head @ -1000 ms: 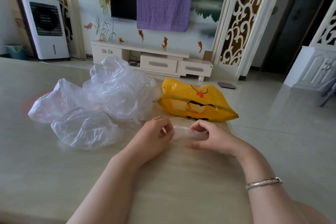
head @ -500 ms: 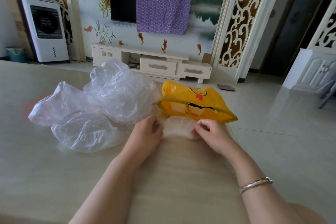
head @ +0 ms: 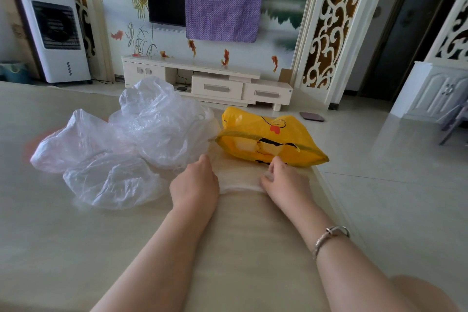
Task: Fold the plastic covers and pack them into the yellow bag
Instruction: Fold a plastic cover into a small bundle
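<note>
**Near the table's right edge, one cover under both hands**

On the table, between the loose pile and the yellow bag, a flattened cover lay under both hands. The left hand rested on the cover's left end, its back turned up and the fingers reaching far; whether they lay flat or pinched the film I cannot tell, because the hand hid them. The right hand was on the right end, and its thumb and fingers seemed to nip a bit of the film there, close to the near edge of the bag. A bracelet sat on the right wrist.

The pile of unfolded covers lay to the left, crumpled and puffy, touching the bag at its far corner. The bag lay on its side near the table's right edge, and its opening was not clear to see.

By my judgement the step was the folding of this one cover, not yet the packing. The next move would need the film kept flat while one end was brought over the other, since such thin plastic springs back easily. Many covers remained, so the task looked far from finished.
</note>
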